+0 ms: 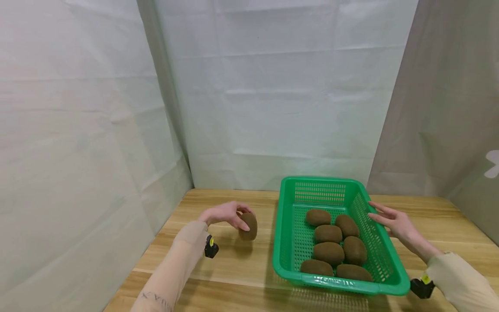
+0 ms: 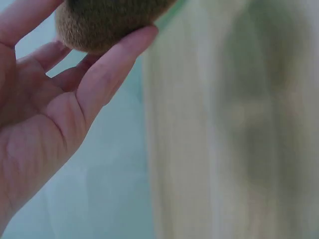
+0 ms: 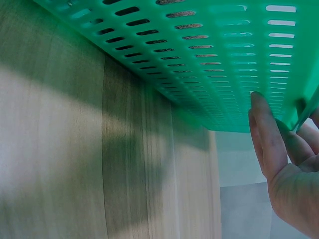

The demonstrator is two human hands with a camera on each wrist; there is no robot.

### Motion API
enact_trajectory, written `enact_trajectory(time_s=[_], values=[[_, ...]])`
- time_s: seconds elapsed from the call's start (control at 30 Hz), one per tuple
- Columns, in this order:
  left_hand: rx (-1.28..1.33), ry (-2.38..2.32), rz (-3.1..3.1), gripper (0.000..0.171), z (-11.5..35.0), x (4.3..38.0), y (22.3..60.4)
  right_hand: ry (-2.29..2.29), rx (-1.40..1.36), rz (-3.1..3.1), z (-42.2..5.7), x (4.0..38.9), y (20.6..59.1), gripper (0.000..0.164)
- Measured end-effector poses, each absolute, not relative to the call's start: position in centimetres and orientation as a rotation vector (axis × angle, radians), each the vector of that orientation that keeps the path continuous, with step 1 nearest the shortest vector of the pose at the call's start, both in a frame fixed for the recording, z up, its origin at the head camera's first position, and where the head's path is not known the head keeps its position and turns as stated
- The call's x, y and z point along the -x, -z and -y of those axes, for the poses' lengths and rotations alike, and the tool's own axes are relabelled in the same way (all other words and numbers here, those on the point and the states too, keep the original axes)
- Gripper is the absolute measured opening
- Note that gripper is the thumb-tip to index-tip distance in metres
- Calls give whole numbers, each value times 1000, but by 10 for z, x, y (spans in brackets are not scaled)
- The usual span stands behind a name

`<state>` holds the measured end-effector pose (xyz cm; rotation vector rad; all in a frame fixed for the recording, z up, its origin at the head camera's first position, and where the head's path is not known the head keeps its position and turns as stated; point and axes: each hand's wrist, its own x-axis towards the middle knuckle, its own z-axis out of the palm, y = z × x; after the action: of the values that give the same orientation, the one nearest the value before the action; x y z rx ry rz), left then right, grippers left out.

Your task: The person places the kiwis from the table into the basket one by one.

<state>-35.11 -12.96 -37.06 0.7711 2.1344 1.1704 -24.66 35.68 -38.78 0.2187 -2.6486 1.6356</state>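
Note:
My left hand point(image 1: 226, 214) holds a brown, fuzzy kiwi point(image 1: 248, 226) between thumb and fingers over the table, left of a green plastic basket point(image 1: 276, 242). In the left wrist view the thumb lies along the near side of the kiwi point(image 2: 107, 25), with the other fingers partly behind it. Several more kiwis point(image 1: 328, 253) lie inside the basket, mostly toward its front and right. At the basket's right side, my right hand point(image 1: 399, 223) grips the rim. From the right wrist view, some fingers point(image 3: 266, 127) lie below the rim against the slotted outer wall.
The basket stands on a light wood-grain table point(image 1: 234, 268). Pale cloth sheets hang behind point(image 1: 280, 108) and at the left point(image 1: 78, 130), with a greyer one point(image 1: 436, 121) at the right. Each wrist wears a small black camera point(image 1: 211, 247).

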Motion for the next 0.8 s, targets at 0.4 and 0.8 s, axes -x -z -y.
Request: enact_trajectory(time_s=[0.4,0.8], values=[[-869,-1116,-1958,43,99,359,316,-1605,-211,2672,-357,245,386,64],[-1000,-983,-1956,43,39,362,292,-1640,-199,2644,-356,247,388,63]])
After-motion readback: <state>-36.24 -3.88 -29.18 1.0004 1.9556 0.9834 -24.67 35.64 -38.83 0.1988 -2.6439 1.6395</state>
